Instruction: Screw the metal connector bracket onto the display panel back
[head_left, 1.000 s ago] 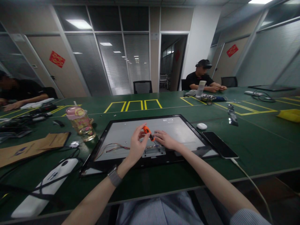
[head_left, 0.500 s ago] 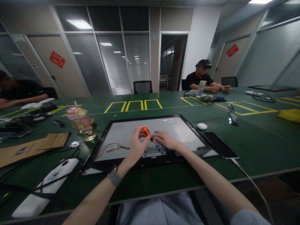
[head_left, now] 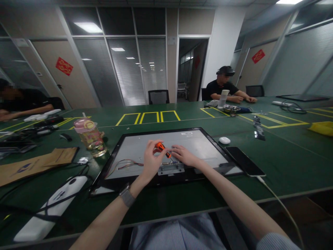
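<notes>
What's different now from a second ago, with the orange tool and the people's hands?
The orange screwdriver in the left hand leans a little more, its top tipped slightly toward the picture's left. In the background, the co-worker on the right has moved one hand farther right. Nothing was taken hold of or let go by the worker. The right hand and panel stayed put.
</notes>
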`<control>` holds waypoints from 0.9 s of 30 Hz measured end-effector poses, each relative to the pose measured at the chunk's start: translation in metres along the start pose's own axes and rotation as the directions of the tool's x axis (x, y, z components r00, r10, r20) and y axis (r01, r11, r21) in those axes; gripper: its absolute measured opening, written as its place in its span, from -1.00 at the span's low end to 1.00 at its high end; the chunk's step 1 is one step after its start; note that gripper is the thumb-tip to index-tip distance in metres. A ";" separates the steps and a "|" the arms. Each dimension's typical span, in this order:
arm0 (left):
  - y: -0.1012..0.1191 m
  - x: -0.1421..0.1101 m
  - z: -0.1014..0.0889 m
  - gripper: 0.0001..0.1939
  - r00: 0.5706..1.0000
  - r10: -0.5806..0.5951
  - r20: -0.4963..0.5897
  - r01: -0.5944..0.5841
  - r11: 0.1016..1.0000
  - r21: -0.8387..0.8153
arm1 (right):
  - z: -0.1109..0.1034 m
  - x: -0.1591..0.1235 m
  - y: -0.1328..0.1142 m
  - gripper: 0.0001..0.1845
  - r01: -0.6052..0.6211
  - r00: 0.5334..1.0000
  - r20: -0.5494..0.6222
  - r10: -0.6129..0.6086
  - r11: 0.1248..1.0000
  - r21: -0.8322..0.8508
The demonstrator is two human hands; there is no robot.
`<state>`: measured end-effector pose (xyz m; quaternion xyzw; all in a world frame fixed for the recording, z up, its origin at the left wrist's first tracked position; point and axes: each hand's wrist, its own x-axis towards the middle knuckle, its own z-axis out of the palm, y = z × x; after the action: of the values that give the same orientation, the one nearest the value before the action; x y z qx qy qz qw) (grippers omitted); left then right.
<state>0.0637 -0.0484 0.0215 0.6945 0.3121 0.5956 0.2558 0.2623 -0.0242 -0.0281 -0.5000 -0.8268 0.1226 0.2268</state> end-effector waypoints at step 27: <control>-0.001 -0.002 0.000 -0.63 0.997 -0.011 0.076 0.013 0.999 -0.031 | -0.001 0.001 -0.001 -0.54 0.011 1.000 0.000 -0.011 1.000 -0.004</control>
<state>0.0636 -0.0496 0.0195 0.7106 0.2970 0.5722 0.2820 0.2615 -0.0236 -0.0268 -0.4958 -0.8298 0.1198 0.2264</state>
